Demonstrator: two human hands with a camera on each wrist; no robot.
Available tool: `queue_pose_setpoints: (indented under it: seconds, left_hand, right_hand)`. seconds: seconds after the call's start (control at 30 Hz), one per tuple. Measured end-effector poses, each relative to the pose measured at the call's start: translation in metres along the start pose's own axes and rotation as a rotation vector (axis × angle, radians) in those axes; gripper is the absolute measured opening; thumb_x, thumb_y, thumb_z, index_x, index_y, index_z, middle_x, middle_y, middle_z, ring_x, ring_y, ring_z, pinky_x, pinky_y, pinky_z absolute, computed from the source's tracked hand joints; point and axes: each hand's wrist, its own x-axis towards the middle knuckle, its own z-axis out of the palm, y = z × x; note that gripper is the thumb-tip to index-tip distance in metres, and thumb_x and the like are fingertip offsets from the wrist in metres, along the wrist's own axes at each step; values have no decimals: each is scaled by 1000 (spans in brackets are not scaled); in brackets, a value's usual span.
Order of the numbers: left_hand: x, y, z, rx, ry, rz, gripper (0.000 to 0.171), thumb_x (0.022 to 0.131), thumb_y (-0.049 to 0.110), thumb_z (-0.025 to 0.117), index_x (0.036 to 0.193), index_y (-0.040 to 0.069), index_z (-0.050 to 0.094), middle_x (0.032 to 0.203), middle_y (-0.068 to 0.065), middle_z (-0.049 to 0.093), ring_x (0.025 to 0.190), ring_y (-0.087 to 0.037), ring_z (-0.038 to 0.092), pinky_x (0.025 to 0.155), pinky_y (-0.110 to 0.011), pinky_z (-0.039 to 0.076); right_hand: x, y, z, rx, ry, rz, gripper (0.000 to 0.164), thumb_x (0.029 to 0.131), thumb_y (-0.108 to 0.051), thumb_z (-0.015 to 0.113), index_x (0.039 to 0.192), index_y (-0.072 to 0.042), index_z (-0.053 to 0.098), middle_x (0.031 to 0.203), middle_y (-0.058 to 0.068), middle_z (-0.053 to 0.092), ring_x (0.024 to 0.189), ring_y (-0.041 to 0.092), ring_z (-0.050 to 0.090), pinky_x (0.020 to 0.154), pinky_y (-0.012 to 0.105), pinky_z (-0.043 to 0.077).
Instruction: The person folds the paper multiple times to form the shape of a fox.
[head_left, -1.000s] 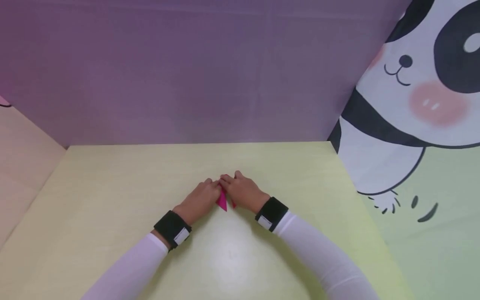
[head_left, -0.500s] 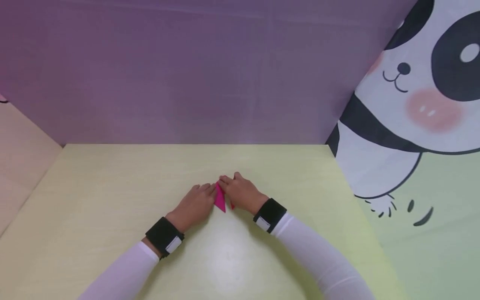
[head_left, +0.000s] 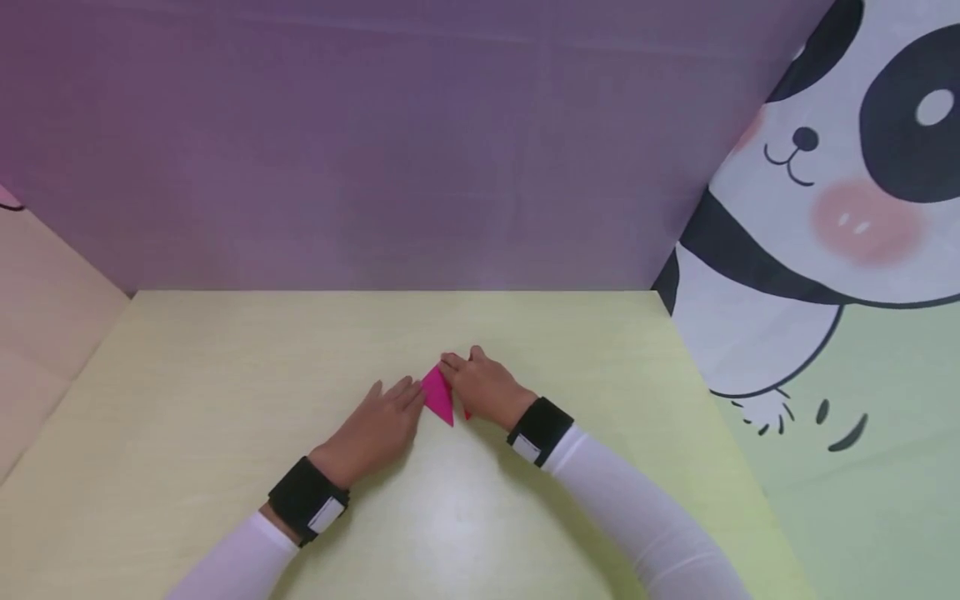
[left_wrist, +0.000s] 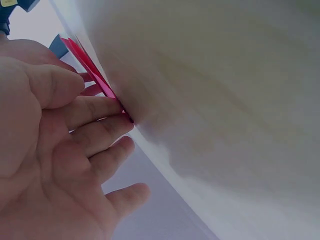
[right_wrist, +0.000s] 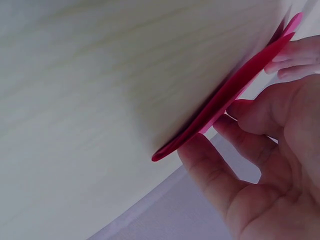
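A small piece of folded pink paper lies on the table, its pointed end toward the person. In the right wrist view the folded paper shows a slim, layered red-pink edge against the tabletop. My right hand covers its right part, the fingertips pressing on it from above. To the left, my left hand has its fingers extended, the tips right at the paper's left edge. In the left wrist view the left hand has spread fingers, with the folded paper beyond the fingertips.
The pale yellow table ends at a purple backdrop along its far edge. A panda-print cloth hangs at the right. Black bands circle both wrists over white sleeves.
My left hand has slid left and toward the person, off the paper's upper part, so more of the pink paper shows. The right hand has stayed nearly in place.
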Motion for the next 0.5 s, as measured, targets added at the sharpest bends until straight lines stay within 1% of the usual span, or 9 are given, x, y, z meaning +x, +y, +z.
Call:
queue_pose_setpoints:
  seconds: [0.07,0.2,0.33,0.4,0.43,0.5]
  left_hand:
    - [-5,1,0,-17,-7,-16,46,97,24,55,138,3,50,144,-13,51,136,-31,45,106,-57,39]
    - [-12,3,-1,-44,-29,-51,47,97,26,55,138,2,51,145,-13,49,138,-31,43,107,-57,38]
    - [-11,6,-5,-100,-22,-73,44,97,26,56,132,0,56,141,-15,53,136,-33,45,106,-57,39]
    - [-7,7,-7,-130,12,-82,40,96,25,58,125,-2,61,132,-16,60,128,-34,53,103,-54,44]
    - [-4,7,-8,-154,35,-87,35,95,23,59,119,-3,63,122,-17,65,118,-33,59,98,-51,49]
    - [2,5,-9,-199,90,-103,26,94,19,60,106,-3,67,102,-15,69,99,-29,65,86,-44,54]
  right_hand:
    - [0,0,0,13,-6,2,56,89,-26,67,141,-12,50,144,4,52,116,19,58,86,28,53]
    - [1,0,1,19,-18,10,56,90,-25,66,141,-13,49,145,4,51,114,20,58,84,27,53]
    - [1,0,3,0,-26,22,55,91,-25,65,142,-13,48,146,3,50,114,20,57,83,26,54]
    - [0,0,3,-12,-11,17,55,90,-25,66,141,-13,49,145,3,51,114,19,57,83,26,53]
    - [0,-1,3,-17,-1,13,55,90,-25,66,141,-12,50,145,4,51,113,19,57,82,26,54]
    - [-1,-2,3,-29,26,1,53,90,-24,66,140,-11,51,143,4,53,112,19,57,81,27,53]
